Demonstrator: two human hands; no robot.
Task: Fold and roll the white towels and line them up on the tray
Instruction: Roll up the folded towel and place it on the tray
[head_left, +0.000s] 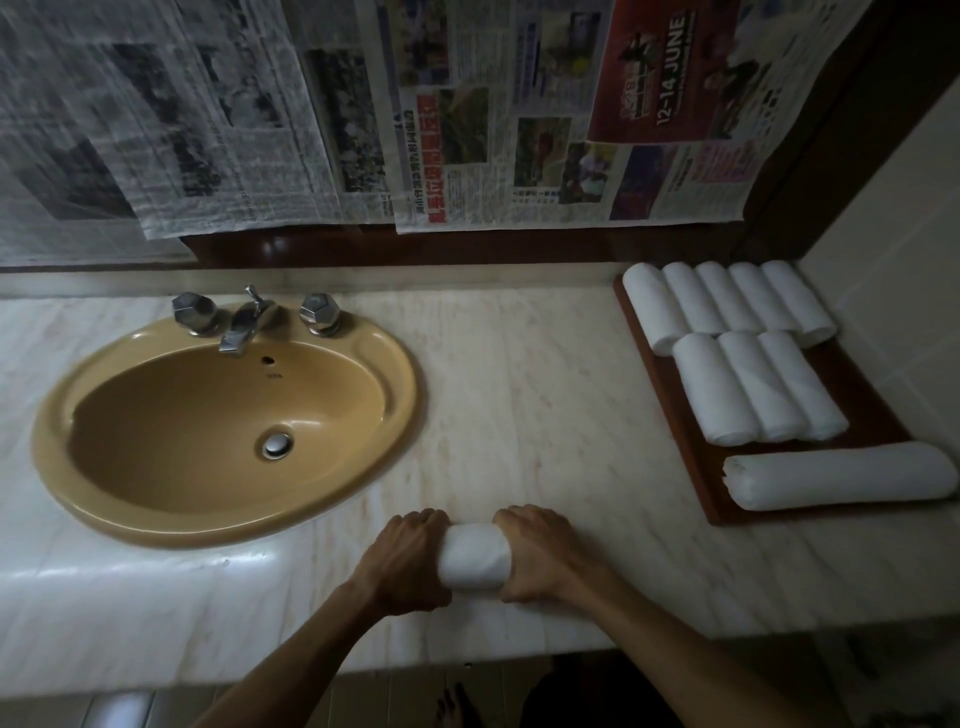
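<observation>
A rolled white towel lies on the marble counter near its front edge. My left hand grips its left end and my right hand grips its right end, fingers curled over the roll. At the right stands a dark wooden tray. Several small rolled towels form its back row, three more rolls lie side by side in front of them, and one long roll lies crosswise along the tray's near edge.
A tan oval sink with a chrome tap and two knobs fills the counter's left half. Newspaper sheets cover the wall behind. A tiled wall closes the right side. The counter's front edge runs just below my hands.
</observation>
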